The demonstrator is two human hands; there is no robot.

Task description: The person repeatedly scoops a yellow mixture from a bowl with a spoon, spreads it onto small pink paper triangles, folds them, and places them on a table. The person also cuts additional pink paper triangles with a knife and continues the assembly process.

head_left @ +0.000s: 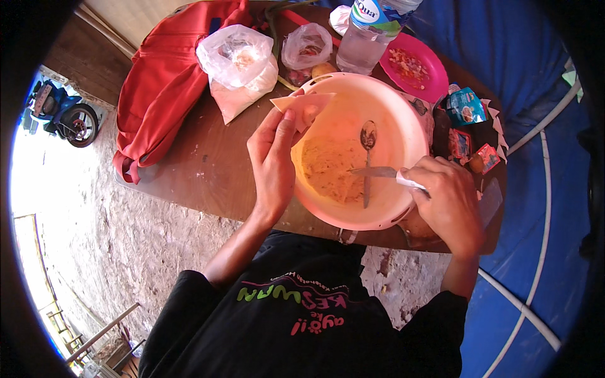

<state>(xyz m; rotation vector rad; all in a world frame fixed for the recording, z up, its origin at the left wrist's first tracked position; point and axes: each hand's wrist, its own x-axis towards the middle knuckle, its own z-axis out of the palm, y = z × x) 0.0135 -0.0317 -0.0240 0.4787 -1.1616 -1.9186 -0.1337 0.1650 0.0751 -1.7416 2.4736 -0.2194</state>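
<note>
My left hand (275, 154) pinches a pale, flat-sided triangular piece of food (307, 107) above the left rim of a wide, pale pink basin (411, 135). Its exact kind cannot be made out. In my right hand (446, 198), over the basin's right side, is a knife (381, 171) gripped by its white handle, the blade pointing left across the basin. A metal spoon (368, 140) rests inside the basin, its bowl toward the far side. A thin yellowish mixture with dark shreds (328, 167) covers the basin's lower left. The knife and the pale piece are apart.
Beyond the basin are a bag of white powder (242, 91), a small plastic bag (307, 47), a water bottle (365, 44) and a pink plate (435, 75) with chopped bits. A red backpack (161, 94) lies left; small packets (466, 107) lie right, beside a blue tarp (535, 201).
</note>
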